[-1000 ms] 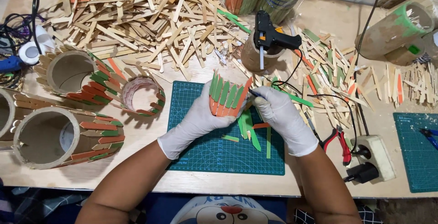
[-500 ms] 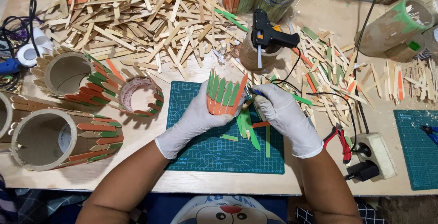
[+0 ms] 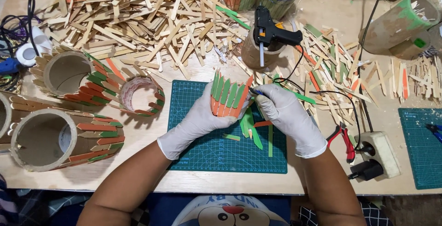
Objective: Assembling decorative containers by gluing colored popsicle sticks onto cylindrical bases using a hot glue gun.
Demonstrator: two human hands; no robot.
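Note:
My left hand (image 3: 198,122), in a white glove, grips a small round piece clad in green and orange pointed sticks (image 3: 228,95) over a green cutting mat (image 3: 207,154). My right hand (image 3: 287,115), also gloved, pinches a thin dark tool (image 3: 257,92) whose tip touches the piece's right side. Loose green and orange sticks (image 3: 251,127) lie on the mat under both hands.
A black glue gun (image 3: 271,32) rests in a cardboard tube behind the mat. A big pile of plain wooden sticks (image 3: 138,19) fills the back left. Stick-clad tubes (image 3: 69,136) stand at the left. Red pliers (image 3: 344,138) and a power strip (image 3: 375,152) lie at the right.
Both hands stay on the mat with the stick-clad piece. The piece and the tool tip have shifted only slightly.

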